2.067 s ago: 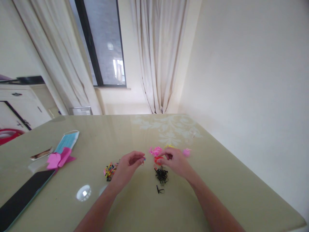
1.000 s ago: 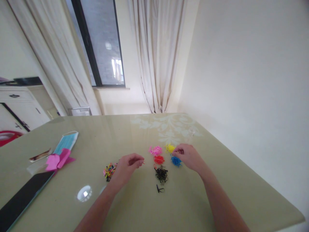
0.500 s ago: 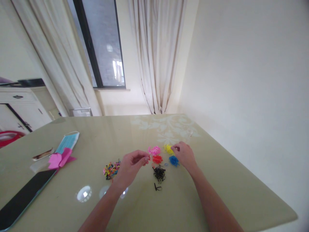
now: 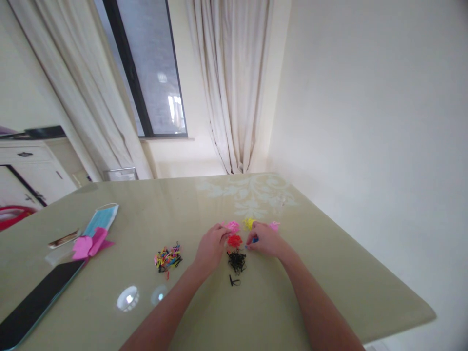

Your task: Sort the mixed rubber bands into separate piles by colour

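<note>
Small coloured rubber bands lie sorted in piles. My left hand (image 4: 211,249) has its fingers drawn together beside the pink pile (image 4: 233,226) and the red pile (image 4: 234,241); whatever they pinch is too small to make out. My right hand (image 4: 266,240) is closed at the fingertips on a tiny blue rubber band (image 4: 246,247). It covers most of the blue pile (image 4: 255,239). Behind it are a yellow pile (image 4: 249,223) and some lighter pink bands (image 4: 274,225). Nearer me sits a black pile (image 4: 237,262), with loose black bands (image 4: 234,281) below it.
A mixed heap of rubber bands (image 4: 168,257) lies left of my left hand. Farther left are a black-screened phone (image 4: 42,297), a bright pink item (image 4: 91,243), a blue face mask (image 4: 102,218) and a narrow brown-and-white packet (image 4: 64,238). A wall (image 4: 365,122) runs along the right.
My right hand has moved from the yellow pile down and left to the blue band beside the blue pile. My left hand has shifted right, closer to the pink and red piles. The view has turned slightly.
</note>
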